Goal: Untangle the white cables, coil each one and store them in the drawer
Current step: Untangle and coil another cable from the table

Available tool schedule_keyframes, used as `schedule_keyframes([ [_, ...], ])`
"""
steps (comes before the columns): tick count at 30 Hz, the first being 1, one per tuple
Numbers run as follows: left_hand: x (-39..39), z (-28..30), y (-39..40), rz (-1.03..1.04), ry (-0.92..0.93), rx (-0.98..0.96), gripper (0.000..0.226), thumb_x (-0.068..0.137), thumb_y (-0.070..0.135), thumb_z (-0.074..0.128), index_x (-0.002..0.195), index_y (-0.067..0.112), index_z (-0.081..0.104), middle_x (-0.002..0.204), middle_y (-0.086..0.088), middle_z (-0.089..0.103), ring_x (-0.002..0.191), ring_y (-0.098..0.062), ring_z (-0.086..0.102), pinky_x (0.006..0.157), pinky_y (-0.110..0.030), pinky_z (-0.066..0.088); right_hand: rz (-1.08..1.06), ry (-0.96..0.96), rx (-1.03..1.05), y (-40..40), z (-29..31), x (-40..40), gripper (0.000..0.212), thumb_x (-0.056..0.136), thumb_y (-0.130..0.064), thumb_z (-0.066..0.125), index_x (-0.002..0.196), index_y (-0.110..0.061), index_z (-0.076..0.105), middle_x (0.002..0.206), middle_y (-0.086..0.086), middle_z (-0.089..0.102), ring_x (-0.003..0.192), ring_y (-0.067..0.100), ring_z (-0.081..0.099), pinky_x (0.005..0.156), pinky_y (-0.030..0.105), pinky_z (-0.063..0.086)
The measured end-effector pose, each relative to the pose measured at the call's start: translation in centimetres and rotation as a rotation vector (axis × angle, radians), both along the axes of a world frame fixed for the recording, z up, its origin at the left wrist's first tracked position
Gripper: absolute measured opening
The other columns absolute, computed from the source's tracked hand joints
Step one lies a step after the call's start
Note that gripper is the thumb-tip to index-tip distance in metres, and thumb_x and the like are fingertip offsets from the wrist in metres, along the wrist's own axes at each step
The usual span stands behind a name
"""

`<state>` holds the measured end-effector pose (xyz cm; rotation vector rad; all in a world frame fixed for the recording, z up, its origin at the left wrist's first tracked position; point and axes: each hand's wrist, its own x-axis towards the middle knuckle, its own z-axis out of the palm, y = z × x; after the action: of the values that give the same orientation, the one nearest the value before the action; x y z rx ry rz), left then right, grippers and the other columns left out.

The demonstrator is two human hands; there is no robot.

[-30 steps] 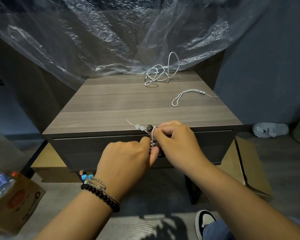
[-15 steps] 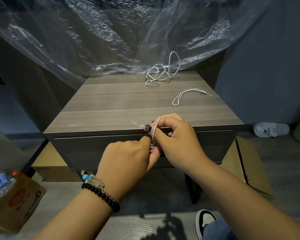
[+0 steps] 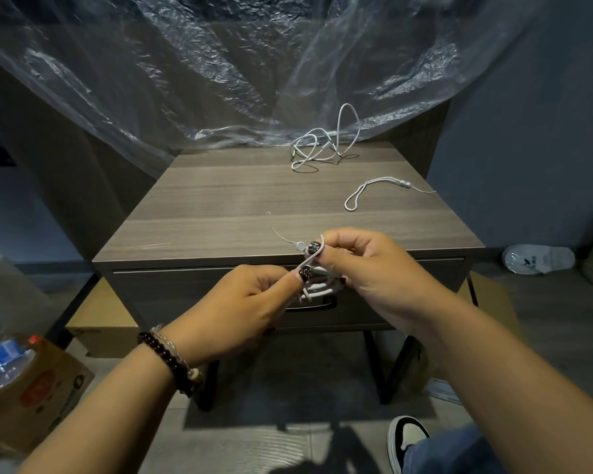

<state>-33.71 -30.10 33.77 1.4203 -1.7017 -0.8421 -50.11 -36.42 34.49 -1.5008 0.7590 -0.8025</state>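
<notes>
two grips pinch one white cable (image 3: 317, 287) | left hand (image 3: 240, 306) | right hand (image 3: 374, 265) | coil partly hidden

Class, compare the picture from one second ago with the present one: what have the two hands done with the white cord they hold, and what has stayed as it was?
The right hand has lifted a loop of the held cord up over its fingertip; the left hand still pinches the coil below. The tangled cable and looped cord lie unmoved on the table; the drawer stays closed.

Dim, bluish light; glare on the plastic sheet (image 3: 220, 63); wide-angle bending at edges.
</notes>
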Motion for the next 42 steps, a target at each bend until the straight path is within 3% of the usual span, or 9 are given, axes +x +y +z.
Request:
schedule_keyframes([
  [4,0.4,0.0,-0.1,-0.013,0.077,0.1,0.042,0.088,0.049,0.052,0.06,0.019,0.057,0.053,0.0,0.039,0.046,-0.013,0.037,0.048,-0.028,0.032,0.036,0.017,0.028,0.0,0.5,-0.7,0.012,0.093,-0.008,0.057,0.087,-0.009,0.067,0.078,0.0,0.066,0.07,0.006,0.061,0.064,0.018,0.049],
  [9,1.1,-0.6,-0.1,0.072,-0.408,-0.047,0.03,0.089,0.044,0.054,0.088,0.019,0.072,0.06,0.004,0.06,0.058,-0.007,0.055,0.061,-0.027,0.045,0.009,0.326,-0.309,0.4,0.4,-0.5,0.008,0.09,-0.015,0.063,0.089,-0.012,0.07,0.101,-0.003,0.054,0.083,0.009,0.06,0.077,0.024,0.052],
  [13,0.8,-0.7,-0.1,0.03,-0.303,0.002,0.04,0.096,0.036,0.048,0.066,0.011,0.056,0.051,0.008,0.049,0.051,-0.007,0.047,0.054,-0.026,0.042,0.011,0.245,-0.268,0.3,0.5,-0.6,0.01,0.092,-0.014,0.06,0.092,-0.008,0.068,0.096,0.004,0.06,0.082,0.024,0.059,0.078,0.029,0.05],
  [18,0.0,0.6,-0.1,0.138,-0.065,0.035,0.043,0.097,0.015,0.042,0.059,-0.004,0.041,0.058,-0.01,0.037,0.048,-0.007,0.031,0.047,-0.019,0.029,0.074,0.041,-0.086,0.0,0.8,-1.2,0.008,0.093,-0.01,0.056,0.09,-0.01,0.064,0.078,0.006,0.062,0.071,0.013,0.058,0.07,0.024,0.047],
  [21,-0.1,0.7,-0.3,0.234,0.099,0.089,0.036,0.098,0.014,0.04,0.063,0.006,0.046,0.06,-0.01,0.032,0.046,-0.011,0.029,0.043,-0.014,0.029,0.122,0.024,-0.094,0.0,0.9,-1.3,0.01,0.093,-0.007,0.056,0.087,-0.011,0.063,0.074,0.004,0.059,0.067,0.01,0.055,0.067,0.02,0.047],
  [26,0.0,-0.1,-0.3,0.22,-0.052,0.043,0.045,0.096,0.018,0.046,0.051,0.018,0.036,0.043,0.009,0.033,0.041,-0.004,0.028,0.043,-0.017,0.027,0.15,-0.011,-0.058,0.3,0.9,-1.2,0.012,0.095,-0.006,0.052,0.09,-0.01,0.062,0.086,0.005,0.068,0.068,0.009,0.058,0.064,0.02,0.05],
  [31,0.0,0.0,-0.2,0.129,-0.032,0.039,0.039,0.095,0.034,0.046,0.07,0.005,0.056,0.052,0.013,0.041,0.049,-0.001,0.036,0.051,-0.016,0.033,0.102,-0.021,-0.048,0.2,1.1,-1.3,0.012,0.098,-0.011,0.047,0.097,-0.009,0.059,0.088,0.001,0.072,0.07,0.01,0.062,0.063,0.02,0.051],
  [39,-0.2,1.1,-0.2,0.276,0.674,0.219,0.028,0.085,0.01,0.06,0.111,0.001,0.062,0.082,-0.008,0.064,0.052,-0.007,0.058,0.045,-0.017,0.048,0.031,-0.071,-0.059,0.0,0.7,-0.7,0.014,0.099,-0.004,0.042,0.09,-0.009,0.052,0.076,0.004,0.058,0.064,0.012,0.055,0.062,0.021,0.051],
  [42,-0.1,0.9,0.0,0.295,0.52,0.085,0.024,0.085,0.002,0.062,0.109,0.003,0.064,0.087,-0.01,0.069,0.06,-0.008,0.065,0.055,-0.02,0.056,0.042,-0.063,-0.068,0.0,0.7,-0.6,0.011,0.098,-0.005,0.043,0.093,-0.007,0.053,0.077,0.005,0.058,0.065,0.01,0.057,0.063,0.019,0.052],
])
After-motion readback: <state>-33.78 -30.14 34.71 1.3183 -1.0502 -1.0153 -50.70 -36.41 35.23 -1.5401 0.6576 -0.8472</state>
